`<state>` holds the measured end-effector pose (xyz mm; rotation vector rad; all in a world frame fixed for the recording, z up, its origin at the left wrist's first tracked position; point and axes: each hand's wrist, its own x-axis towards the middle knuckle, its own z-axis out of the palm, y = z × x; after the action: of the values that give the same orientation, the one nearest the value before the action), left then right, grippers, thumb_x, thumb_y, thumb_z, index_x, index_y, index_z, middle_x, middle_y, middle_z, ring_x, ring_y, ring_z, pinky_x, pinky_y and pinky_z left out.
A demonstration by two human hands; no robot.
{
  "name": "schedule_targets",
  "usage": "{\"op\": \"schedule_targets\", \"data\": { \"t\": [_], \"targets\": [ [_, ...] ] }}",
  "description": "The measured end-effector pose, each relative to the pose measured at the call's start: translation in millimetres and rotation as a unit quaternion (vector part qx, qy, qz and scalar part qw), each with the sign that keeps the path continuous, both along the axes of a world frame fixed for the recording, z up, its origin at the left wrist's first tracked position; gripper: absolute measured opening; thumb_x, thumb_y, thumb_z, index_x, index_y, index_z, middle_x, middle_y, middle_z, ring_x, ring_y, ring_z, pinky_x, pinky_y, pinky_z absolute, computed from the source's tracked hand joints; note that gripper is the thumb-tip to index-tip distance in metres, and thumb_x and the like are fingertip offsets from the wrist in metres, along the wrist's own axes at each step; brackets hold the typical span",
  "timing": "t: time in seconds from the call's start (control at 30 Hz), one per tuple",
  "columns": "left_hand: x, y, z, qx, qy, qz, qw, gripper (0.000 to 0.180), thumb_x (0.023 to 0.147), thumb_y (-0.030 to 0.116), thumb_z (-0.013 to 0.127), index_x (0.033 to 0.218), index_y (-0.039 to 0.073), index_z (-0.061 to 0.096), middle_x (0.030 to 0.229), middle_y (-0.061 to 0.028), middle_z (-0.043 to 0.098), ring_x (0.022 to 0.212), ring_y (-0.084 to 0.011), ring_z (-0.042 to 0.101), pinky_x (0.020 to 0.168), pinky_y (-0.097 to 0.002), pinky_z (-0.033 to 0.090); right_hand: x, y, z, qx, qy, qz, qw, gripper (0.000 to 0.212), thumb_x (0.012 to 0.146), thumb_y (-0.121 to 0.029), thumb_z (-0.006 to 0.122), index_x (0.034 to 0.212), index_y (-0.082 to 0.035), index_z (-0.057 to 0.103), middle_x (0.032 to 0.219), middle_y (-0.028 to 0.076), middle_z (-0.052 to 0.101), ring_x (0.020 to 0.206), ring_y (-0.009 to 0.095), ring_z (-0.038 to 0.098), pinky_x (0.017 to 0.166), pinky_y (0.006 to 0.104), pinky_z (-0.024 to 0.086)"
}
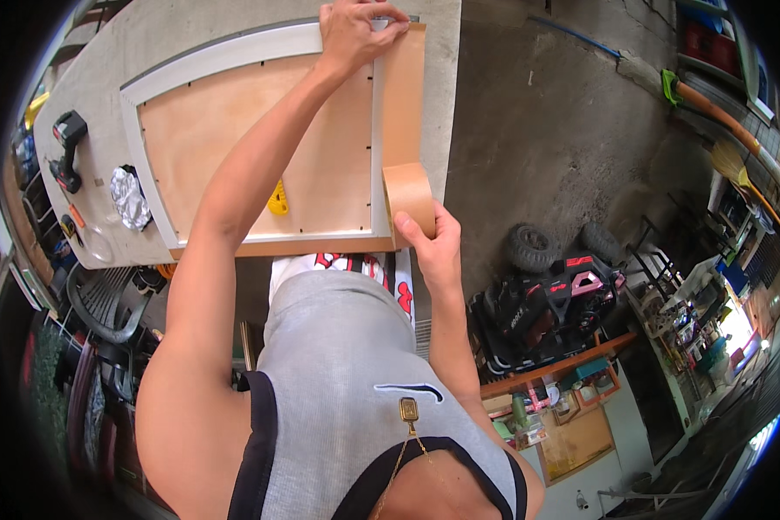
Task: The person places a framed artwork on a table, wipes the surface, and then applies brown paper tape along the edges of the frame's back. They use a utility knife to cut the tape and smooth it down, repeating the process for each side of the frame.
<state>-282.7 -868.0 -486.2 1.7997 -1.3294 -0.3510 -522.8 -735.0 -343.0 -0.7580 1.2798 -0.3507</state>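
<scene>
Wide brown tape roll is clamped in the right hand, near the lower right corner of the white-bordered, light-wood panel on the grey counter. Its smooth brown unrolled strip follows the panel's right edge up to the left hand, fingers curled; whether they pinch it, I cannot tell.

I'm seeing the left arm barring the way across the framed panel; drill and foil are crowding the left of the table, while room is running along its right edge.
</scene>
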Motion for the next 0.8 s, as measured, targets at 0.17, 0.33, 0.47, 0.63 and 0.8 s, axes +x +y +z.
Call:
{"op": "schedule_targets", "data": {
  "t": [0.17,0.33,0.47,0.63,0.8],
  "targets": [
    [-1,1,0,0.031,0.018,0.004,0.999,0.011,0.064,0.026,0.08,0.072,0.019,0.076,0.091,-0.0064,0.063,0.078,-0.0222,0.06,0.071,-0.0383,0.048,1,1,-1,0.005,0.003,0.001,1.0,0.037,0.085,-0.027,0.073,0.104,0.002,0.062,0.092,0.005,0.067,0.084,0.01,0.06,0.075,0.0253,0.049],
    [0,1,-3,0.05,-0.023,0.009,0.998,0.011,0.065,0.026,0.08,0.074,0.02,0.076,0.096,-0.0067,0.063,0.082,-0.0227,0.06,0.075,-0.0399,0.047,2,0,-3,0.0,0.002,-0.001,1.0,0.038,0.085,-0.028,0.073,0.105,0.002,0.062,0.093,0.005,0.067,0.084,0.009,0.06,0.075,0.025,0.049],
    [-1,2,-4,0.053,-0.01,0.002,0.999,0.012,0.066,0.027,0.08,0.075,0.02,0.076,0.099,-0.0074,0.062,0.083,-0.0235,0.059,0.075,-0.0404,0.046,1,0,-4,0.017,-0.005,0.009,1.0,0.038,0.086,-0.024,0.072,0.11,0.003,0.061,0.098,0.006,0.066,0.087,0.01,0.06,0.079,0.0252,0.048],
    [-4,7,-2,0.052,-0.027,0.005,0.998,0.012,0.066,0.028,0.08,0.074,0.02,0.075,0.099,-0.0088,0.062,0.084,-0.0248,0.059,0.077,-0.0422,0.045,0,3,-1,0.017,0.018,0.012,1.0,0.037,0.086,-0.026,0.072,0.107,0.003,0.062,0.095,0.006,0.067,0.086,0.011,0.061,0.077,0.0258,0.049],
    [-7,11,-1,0.061,-0.02,0.01,0.998,0.012,0.066,0.028,0.08,0.075,0.02,0.076,0.103,-0.0079,0.061,0.087,-0.0236,0.058,0.081,-0.0428,0.042,-1,5,0,0.012,0.005,0.004,1.0,0.038,0.085,-0.026,0.072,0.107,0.003,0.062,0.096,0.007,0.067,0.087,0.011,0.061,0.077,0.026,0.049]
  ]
}}
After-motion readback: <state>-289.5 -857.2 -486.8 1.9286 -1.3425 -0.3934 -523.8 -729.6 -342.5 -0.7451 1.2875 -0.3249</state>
